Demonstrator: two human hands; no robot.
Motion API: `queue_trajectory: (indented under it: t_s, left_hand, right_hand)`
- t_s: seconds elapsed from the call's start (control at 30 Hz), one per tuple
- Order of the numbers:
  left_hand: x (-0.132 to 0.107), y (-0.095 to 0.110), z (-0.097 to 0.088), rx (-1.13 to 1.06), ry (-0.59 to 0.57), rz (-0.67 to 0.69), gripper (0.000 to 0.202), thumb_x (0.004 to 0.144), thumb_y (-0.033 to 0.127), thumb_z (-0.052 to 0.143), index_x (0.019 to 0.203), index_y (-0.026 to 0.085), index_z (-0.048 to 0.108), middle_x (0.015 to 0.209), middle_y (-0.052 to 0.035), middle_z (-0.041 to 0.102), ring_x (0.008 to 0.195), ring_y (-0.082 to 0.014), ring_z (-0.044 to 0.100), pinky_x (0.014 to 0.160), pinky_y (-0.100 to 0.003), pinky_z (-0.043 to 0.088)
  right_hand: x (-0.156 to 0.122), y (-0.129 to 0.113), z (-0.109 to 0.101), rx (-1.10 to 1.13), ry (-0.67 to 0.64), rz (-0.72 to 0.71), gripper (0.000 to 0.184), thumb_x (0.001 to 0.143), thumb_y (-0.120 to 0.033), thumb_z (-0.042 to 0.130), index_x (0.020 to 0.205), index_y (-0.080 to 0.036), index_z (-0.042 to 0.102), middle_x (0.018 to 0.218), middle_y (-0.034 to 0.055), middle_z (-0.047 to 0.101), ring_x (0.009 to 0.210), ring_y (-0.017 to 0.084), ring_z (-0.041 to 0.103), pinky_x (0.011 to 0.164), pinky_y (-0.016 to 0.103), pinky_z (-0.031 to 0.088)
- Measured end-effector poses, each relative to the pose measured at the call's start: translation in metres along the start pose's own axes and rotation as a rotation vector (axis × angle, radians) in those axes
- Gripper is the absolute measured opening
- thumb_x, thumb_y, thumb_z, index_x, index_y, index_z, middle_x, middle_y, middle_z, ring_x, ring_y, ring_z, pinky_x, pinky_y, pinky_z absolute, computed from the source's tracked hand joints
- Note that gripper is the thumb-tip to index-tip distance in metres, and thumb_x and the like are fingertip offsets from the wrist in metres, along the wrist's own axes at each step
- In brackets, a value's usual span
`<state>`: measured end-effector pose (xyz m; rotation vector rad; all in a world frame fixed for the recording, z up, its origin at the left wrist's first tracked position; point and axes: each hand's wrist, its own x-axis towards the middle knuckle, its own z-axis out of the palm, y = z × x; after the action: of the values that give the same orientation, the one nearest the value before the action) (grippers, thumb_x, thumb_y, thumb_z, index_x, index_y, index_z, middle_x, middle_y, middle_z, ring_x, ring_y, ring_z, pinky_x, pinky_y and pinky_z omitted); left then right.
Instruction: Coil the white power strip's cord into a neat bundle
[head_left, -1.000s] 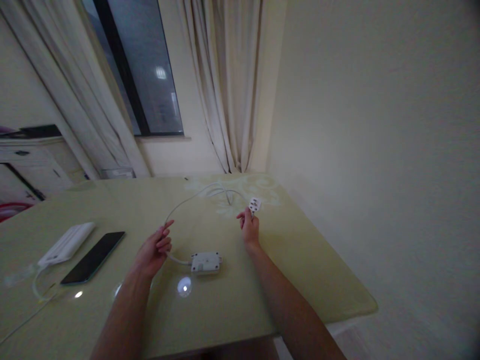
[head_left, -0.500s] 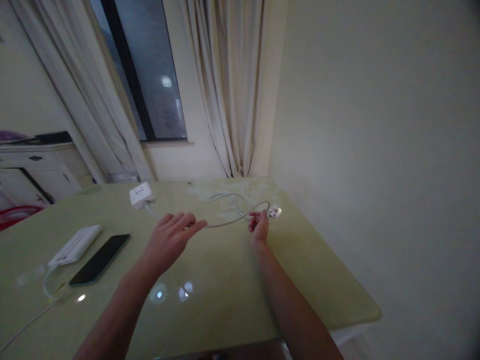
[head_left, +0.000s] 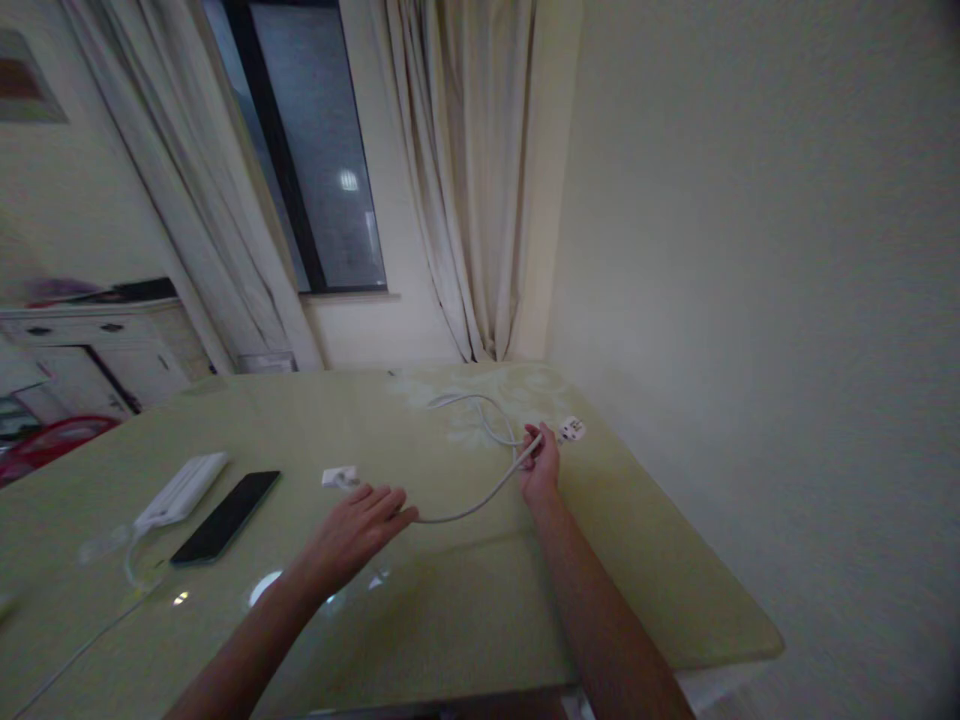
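A white power cord (head_left: 472,508) runs between my two hands over the table. My left hand (head_left: 367,522) is closed on it near the white socket block (head_left: 340,477), which sits just beyond the fingers. On the right, my right hand (head_left: 541,465) pinches the cord close to its white plug (head_left: 572,429), whose metal pins show. Behind the right hand, a loop of the same cord lies on the tabletop. The fingertips of the left hand are partly hidden.
A black phone (head_left: 226,517) and a white power strip-like box (head_left: 181,490) with a thin white cable (head_left: 82,650) lie on the left of the glossy green table (head_left: 465,640). A wall (head_left: 712,300) borders the right side; a red chair (head_left: 64,445) stands at far left.
My left hand has moved down and slightly right, nearer to me, and the socket block has come down with it. The right hand has shifted slightly right with the plug.
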<state>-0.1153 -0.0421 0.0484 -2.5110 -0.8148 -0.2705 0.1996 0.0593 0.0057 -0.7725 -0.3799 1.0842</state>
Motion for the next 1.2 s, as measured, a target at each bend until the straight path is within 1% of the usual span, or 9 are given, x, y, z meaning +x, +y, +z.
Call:
queue_trajectory:
  t_s: [0.3,0.5,0.63,0.73,0.8,0.9,1.0,1.1,1.2]
  left_hand:
    - [-0.053,-0.006,0.031,0.033,0.203,-0.349,0.034,0.094,0.009,0.046,0.109,0.023,0.074,0.108,-0.0096,0.069,0.096,-0.0232,0.064,0.087,-0.036,0.047]
    - [-0.063,-0.023,0.005,0.079,0.250,-1.070,0.035,0.092,0.044,0.056,0.110,0.019,0.074,0.093,-0.0150,0.073,0.086,-0.0331,0.067,0.081,-0.047,0.051]
    - [-0.056,-0.049,-0.012,-0.495,0.259,-1.250,0.045,0.083,0.057,0.058,0.105,0.021,0.073,0.083,-0.0107,0.076,0.081,-0.0329,0.073,0.077,-0.047,0.057]
    - [-0.046,-0.054,-0.018,-1.153,0.484,-1.214,0.049,0.077,0.056,0.062,0.108,0.020,0.071,0.117,-0.0137,0.075,0.108,-0.0324,0.072,0.087,-0.044,0.059]
    - [-0.038,-0.048,-0.019,-1.319,0.604,-1.207,0.050,0.078,0.056,0.064,0.111,0.019,0.068,0.132,-0.0150,0.068,0.113,-0.0313,0.070,0.086,-0.041,0.061]
    - [-0.026,-0.038,-0.020,-1.088,0.605,-1.172,0.044,0.085,0.046,0.060,0.122,0.022,0.061,0.139,-0.0126,0.063,0.096,-0.0241,0.074,0.072,-0.035,0.061]
    - [-0.021,-0.037,-0.031,-0.640,0.489,-1.127,0.049,0.090,0.030,0.050,0.139,0.026,0.051,0.120,-0.0093,0.073,0.072,-0.0186,0.070,0.063,-0.030,0.053]
    - [-0.024,-0.046,-0.058,-0.363,0.518,-1.193,0.052,0.089,0.023,0.047,0.141,0.025,0.052,0.112,-0.0074,0.075,0.078,-0.0212,0.067,0.069,-0.031,0.048]
    - [-0.034,-0.058,-0.092,-0.361,0.540,-1.347,0.040,0.085,0.022,0.049,0.121,0.023,0.068,0.094,-0.0038,0.076,0.067,-0.0191,0.060,0.062,-0.028,0.043]
  right_hand:
    - [0.005,0.008,-0.005,-0.138,0.143,-0.015,0.020,0.074,-0.039,0.055,0.067,-0.021,0.052,0.045,-0.0104,0.036,0.035,0.006,0.025,0.036,0.020,0.018]
    - [-0.001,0.013,0.000,-0.335,0.013,-0.007,0.019,0.066,-0.038,0.057,0.058,-0.020,0.055,0.042,-0.0100,0.034,0.036,0.006,0.025,0.038,0.022,0.016]
    - [-0.008,0.019,0.007,-0.511,-0.137,-0.013,0.021,0.065,-0.038,0.060,0.056,-0.019,0.059,0.041,-0.0090,0.035,0.038,0.007,0.026,0.041,0.023,0.017]
    - [-0.014,0.024,0.008,-0.650,-0.243,-0.037,0.023,0.065,-0.038,0.064,0.053,-0.018,0.062,0.041,-0.0079,0.037,0.040,0.007,0.029,0.044,0.023,0.020]
    - [-0.019,0.027,0.008,-0.732,-0.299,-0.051,0.027,0.066,-0.038,0.070,0.049,-0.018,0.063,0.041,-0.0064,0.041,0.042,0.008,0.033,0.047,0.024,0.022]
    - [-0.029,0.031,0.006,-1.003,-0.475,-0.067,0.038,0.074,-0.045,0.072,0.046,-0.019,0.066,0.041,-0.0021,0.048,0.044,0.011,0.043,0.051,0.025,0.027]
    - [-0.038,0.027,0.007,-1.167,-0.668,-0.032,0.051,0.083,-0.053,0.065,0.045,-0.020,0.065,0.036,0.0001,0.048,0.039,0.012,0.045,0.050,0.026,0.032]
    - [-0.040,0.004,0.009,-0.724,-0.621,-0.033,0.052,0.080,-0.058,0.066,0.045,-0.020,0.063,0.032,0.0002,0.046,0.030,0.011,0.037,0.040,0.025,0.027]
    - [-0.032,-0.044,0.010,-0.304,-0.448,-0.153,0.054,0.081,-0.066,0.056,0.052,-0.022,0.062,0.036,-0.0016,0.046,0.029,0.009,0.031,0.035,0.022,0.021]
